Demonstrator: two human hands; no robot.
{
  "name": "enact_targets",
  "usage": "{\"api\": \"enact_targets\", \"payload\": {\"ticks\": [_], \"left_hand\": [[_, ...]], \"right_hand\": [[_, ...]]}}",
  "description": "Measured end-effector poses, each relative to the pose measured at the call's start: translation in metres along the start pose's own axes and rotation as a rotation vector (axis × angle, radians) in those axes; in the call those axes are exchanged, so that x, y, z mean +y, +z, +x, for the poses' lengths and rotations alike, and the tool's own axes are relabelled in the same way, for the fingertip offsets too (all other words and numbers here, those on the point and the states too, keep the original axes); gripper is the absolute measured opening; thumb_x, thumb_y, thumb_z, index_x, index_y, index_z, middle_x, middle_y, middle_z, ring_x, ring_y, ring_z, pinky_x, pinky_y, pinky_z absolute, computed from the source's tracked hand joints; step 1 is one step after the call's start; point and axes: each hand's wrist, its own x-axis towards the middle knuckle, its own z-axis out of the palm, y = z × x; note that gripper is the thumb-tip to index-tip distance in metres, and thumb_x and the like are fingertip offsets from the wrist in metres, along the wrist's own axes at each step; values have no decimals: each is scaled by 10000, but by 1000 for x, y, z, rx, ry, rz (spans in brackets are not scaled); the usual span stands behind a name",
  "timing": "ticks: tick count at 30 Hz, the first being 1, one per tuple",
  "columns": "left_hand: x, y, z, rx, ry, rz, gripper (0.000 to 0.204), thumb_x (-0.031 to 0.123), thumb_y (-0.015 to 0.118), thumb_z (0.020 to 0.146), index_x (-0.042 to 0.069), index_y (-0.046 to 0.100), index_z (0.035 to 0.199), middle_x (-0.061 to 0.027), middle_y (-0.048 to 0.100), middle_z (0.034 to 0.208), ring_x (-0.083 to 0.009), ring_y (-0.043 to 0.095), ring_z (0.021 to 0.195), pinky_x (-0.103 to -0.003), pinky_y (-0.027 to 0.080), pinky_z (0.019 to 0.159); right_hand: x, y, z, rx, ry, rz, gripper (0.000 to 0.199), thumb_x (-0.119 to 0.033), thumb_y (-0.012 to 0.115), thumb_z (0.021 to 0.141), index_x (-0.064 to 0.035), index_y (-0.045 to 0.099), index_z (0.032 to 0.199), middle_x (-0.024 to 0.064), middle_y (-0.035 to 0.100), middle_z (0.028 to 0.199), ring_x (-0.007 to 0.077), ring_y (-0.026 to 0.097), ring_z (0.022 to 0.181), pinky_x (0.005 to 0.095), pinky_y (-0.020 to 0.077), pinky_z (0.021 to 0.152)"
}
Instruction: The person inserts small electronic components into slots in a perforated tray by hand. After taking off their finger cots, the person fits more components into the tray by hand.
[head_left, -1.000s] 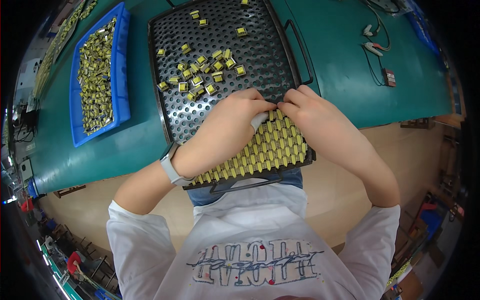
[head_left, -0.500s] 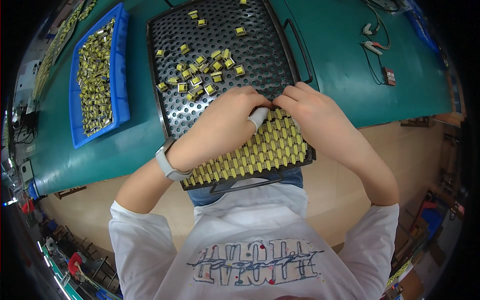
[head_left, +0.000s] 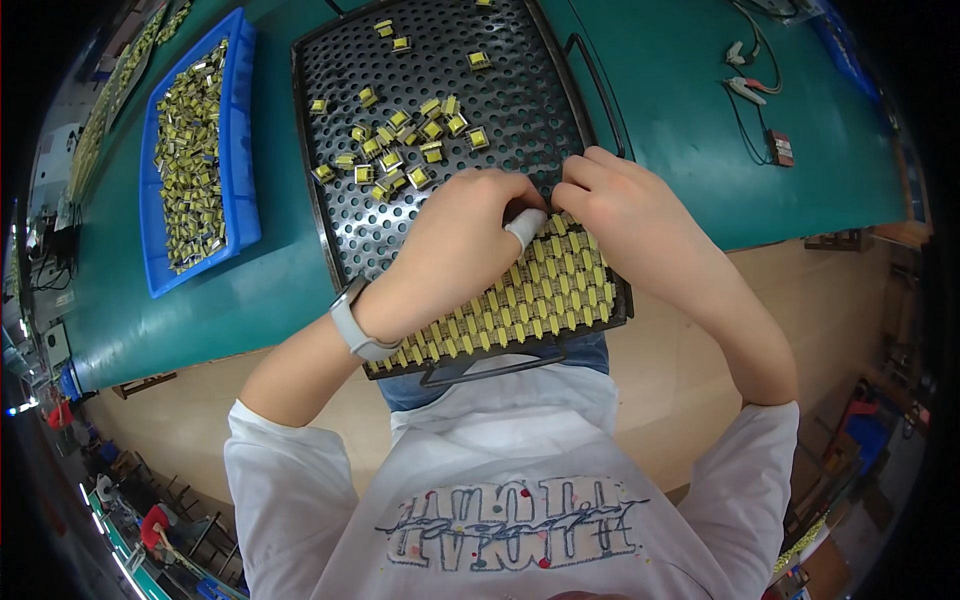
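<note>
A black perforated metal tray (head_left: 520, 120) lies before me, its near part filled with tight rows of small yellow-taped transformers (head_left: 520, 300). Over the upper edge of these rows, my left hand (head_left: 465, 225) is closed in a pinch, with a white cover on its thumb. My right hand (head_left: 625, 205) is beside it at the tray's right side, fingers bent and pressed together. Whatever the fingertips of either hand hold is hidden. Loose transformers (head_left: 400, 140) lie scattered on the tray beyond my left hand, some tipped on their sides.
To the left, a blue plastic bin (head_left: 240, 150) holds a heap of similar transformers. A wire handle (head_left: 605, 100) sticks out from the tray's right side. Clip leads (head_left: 745, 90) and a small red-and-white box (head_left: 780, 150) lie on the green table (head_left: 690, 190) at right.
My left hand and forearm have shifted slightly right. The right hand's fingertips have drawn a little away from the left hand's. The loose transformers keep the same layout.
</note>
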Motion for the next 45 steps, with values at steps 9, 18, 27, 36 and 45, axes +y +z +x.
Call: {"api": "enact_targets", "payload": {"ticks": [9, 18, 27, 36, 45], "left_hand": [[2, 3, -4, -2, -64, -23, 152, 151, 715, 949, 33, 782, 1018, -163, 757, 889, -343, 686, 932, -461, 550, 828], [2, -4, -2, -43, -78, -57, 197, 138, 682, 974, 0, 781, 1072, -194, 726, 1102, -373, 687, 1033, -462, 545, 922], [-1, 10, -3, -66, 117, -186, 354, 14, 581, 966, -30, 675, 1304, -219, 737, 1173, -400, 667, 1154, -460, 523, 1040], [-1, 14, 11, -113, 140, -123, 344, 12, 571, 1038, -6, 626, 1377, -167, 747, 1238, -278, 722, 1130, -384, 557, 996], [-7, 9, 26, -232, 17, -264, 316, 39, 558, 1072, 9, 632, 1378, -104, 729, 1272, -203, 667, 1205, -356, 497, 1082]], "right_hand": [[0, 1, -4, -32, 45, 55, 284, 124, 680, 702, 20, 699, 966, 136, 644, 1023, 341, 620, 1054, 437, 564, 896], [-6, -8, -10, -70, 104, 114, 478, 181, 630, 695, 26, 695, 1143, 135, 657, 1124, 353, 602, 1122, 440, 537, 979], [-7, 0, -38, 42, 209, 200, 615, 237, 548, 653, 21, 686, 1212, 119, 647, 1169, 350, 587, 1156, 429, 522, 993], [2, 14, -40, 145, 207, 238, 524, 226, 541, 706, -6, 689, 1152, 104, 633, 1176, 329, 593, 1169, 420, 529, 977], [4, 16, -36, 173, 280, 136, 279, 90, 666, 818, -42, 684, 1063, 112, 596, 1094, 337, 632, 1098, 449, 548, 914]]}}
